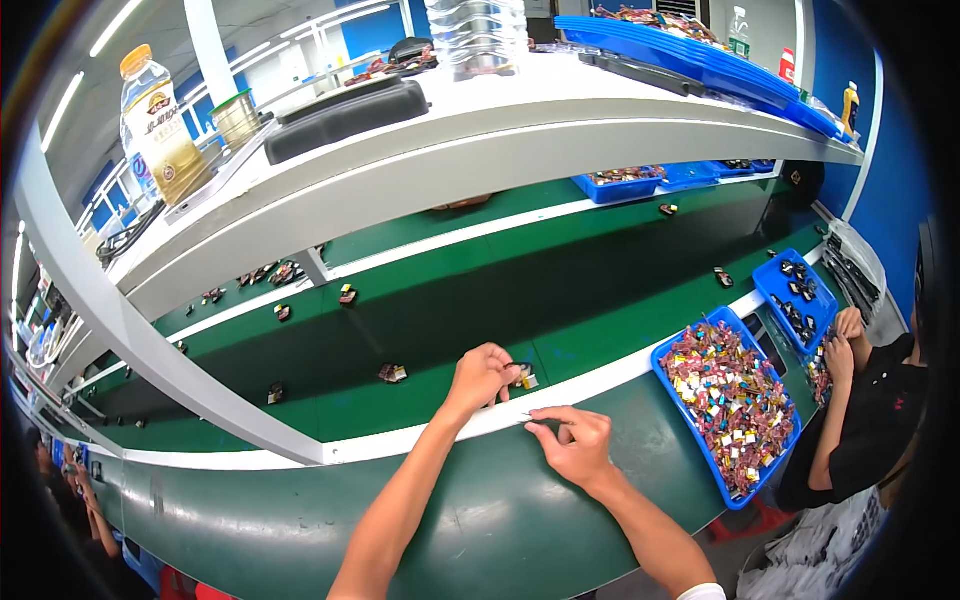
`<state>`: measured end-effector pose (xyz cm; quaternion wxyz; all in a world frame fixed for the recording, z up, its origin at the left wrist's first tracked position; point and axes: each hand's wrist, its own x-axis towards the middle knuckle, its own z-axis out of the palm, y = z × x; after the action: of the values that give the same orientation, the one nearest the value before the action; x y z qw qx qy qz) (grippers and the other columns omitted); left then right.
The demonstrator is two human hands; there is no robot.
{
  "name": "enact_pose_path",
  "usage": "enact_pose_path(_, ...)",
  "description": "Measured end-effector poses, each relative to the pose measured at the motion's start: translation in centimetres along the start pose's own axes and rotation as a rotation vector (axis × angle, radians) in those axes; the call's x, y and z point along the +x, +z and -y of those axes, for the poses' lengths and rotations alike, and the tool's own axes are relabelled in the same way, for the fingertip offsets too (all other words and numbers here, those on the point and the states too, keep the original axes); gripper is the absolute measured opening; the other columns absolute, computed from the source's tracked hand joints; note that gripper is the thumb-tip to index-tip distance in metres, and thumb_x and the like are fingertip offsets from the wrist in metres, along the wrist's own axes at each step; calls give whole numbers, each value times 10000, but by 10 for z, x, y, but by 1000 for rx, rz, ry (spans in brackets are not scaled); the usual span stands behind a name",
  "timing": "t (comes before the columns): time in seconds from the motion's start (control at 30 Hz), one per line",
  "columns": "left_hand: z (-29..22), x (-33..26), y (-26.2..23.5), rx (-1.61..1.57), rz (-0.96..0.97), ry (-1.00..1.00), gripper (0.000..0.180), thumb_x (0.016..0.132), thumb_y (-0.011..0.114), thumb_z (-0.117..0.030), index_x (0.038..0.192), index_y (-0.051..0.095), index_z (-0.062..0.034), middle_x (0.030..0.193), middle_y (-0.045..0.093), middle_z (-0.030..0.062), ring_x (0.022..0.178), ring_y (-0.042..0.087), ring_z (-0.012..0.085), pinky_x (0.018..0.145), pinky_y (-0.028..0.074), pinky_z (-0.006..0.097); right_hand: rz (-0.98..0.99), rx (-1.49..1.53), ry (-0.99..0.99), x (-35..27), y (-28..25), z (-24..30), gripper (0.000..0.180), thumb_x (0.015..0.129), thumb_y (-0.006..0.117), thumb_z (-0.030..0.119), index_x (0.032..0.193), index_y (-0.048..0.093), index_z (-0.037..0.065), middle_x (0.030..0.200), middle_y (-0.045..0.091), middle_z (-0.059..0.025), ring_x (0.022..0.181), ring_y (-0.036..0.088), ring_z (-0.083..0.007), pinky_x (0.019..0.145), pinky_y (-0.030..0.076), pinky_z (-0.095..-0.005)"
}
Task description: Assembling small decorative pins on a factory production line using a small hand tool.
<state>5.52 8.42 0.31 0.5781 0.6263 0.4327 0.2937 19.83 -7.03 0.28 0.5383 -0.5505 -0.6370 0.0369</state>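
Observation:
My left hand (482, 379) is over the near edge of the green belt, its thumb and fingers closed on a small black part (519, 367). A yellow-and-white piece (528, 380) shows right beside those fingertips; whether it hangs from the part or lies on the belt, I cannot tell. Just right of it and nearer me, my right hand (578, 441) pinches a thin, dark, pin-like piece (526, 414) above the white rail (590, 386). Similar small dark assemblies, one of them a black part with a pinkish bundle (392, 373), lie spaced out along the belt.
At the right stands a blue tray (742, 500) heaped with small wired parts; behind it, another blue tray (822, 346) holds black parts. A co-worker's hands (841, 334) are beside them. Overhead, a white shelf (480, 152) carries a bottle (165, 135) and stacked blue trays (660, 50).

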Motion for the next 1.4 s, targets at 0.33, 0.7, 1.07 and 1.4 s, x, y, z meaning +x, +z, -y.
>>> enact_pose_path(0.33, 20, -84, -7, -331, -93, 1, 192, 966, 642, -81, 1070, 640, 80, 750, 672, 73, 544, 654, 136, 407, 426, 220, 87, 690, 615, 1, 2, 1, 157, 836, 783, -22, 943, 669, -29, 750, 678, -14, 519, 457, 14, 424, 314, -184)
enact_pose_path(0.7, 26, -93, 0, -332, -60, 46, 148, 963, 654, -118, 962, 643, 30, 710, 669, 53, 493, 620, 112, 402, 390, 237, 36, 688, 601, -8, 8, 5, 142, 835, 774, -54, 935, 676, -30, 693, 639, 17, 511, 421, 23, 445, 271, -174)
enact_pose_path(1.07, 28, -96, 5, -346, -122, 88, 140, 975, 643, -97, 1015, 645, 38, 766, 687, 74, 505, 643, 128, 387, 369, 222, 70, 434, 443, -12, 14, 7, 155, 810, 787, -59, 920, 685, -20, 590, 522, 78, 495, 388, 32, 463, 252, -177)
enact_pose_path(1.4, 26, -97, 7, -333, -138, 103, 164, 982, 645, -108, 1032, 676, 45, 775, 684, 75, 504, 634, 118, 385, 373, 217, 75, 393, 423, -13, 14, 7, 157, 805, 793, -56, 915, 688, -20, 570, 502, 84, 485, 376, 32, 457, 237, -181)
